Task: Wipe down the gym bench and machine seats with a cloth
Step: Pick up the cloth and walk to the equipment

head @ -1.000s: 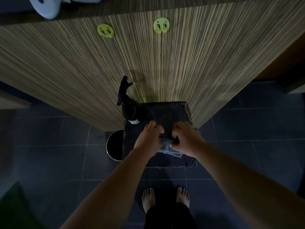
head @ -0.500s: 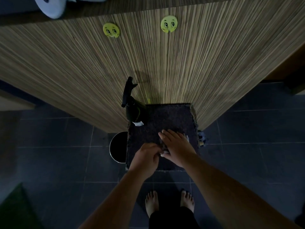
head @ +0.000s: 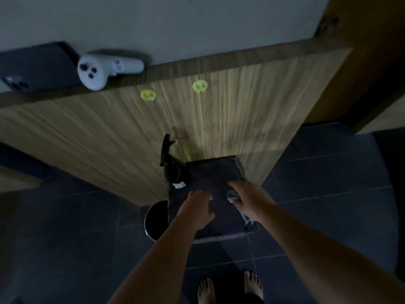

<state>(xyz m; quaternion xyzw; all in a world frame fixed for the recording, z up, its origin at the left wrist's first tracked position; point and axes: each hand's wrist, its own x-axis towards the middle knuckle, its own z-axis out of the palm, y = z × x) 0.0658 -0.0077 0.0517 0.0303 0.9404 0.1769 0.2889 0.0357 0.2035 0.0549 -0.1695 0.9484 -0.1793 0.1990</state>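
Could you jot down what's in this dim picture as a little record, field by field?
Surface being wiped: dark fuzzy square seat pad
Left hand: pressed on the pad
Right hand: on the pad, gripping a pale grey cloth
Beside pad: dark spray bottle, upright at its far-left corner
On the floor: dark round bucket, left of the pad
Behind: striped wooden panel bearing two yellow face stickers
On the ledge: white handheld controller
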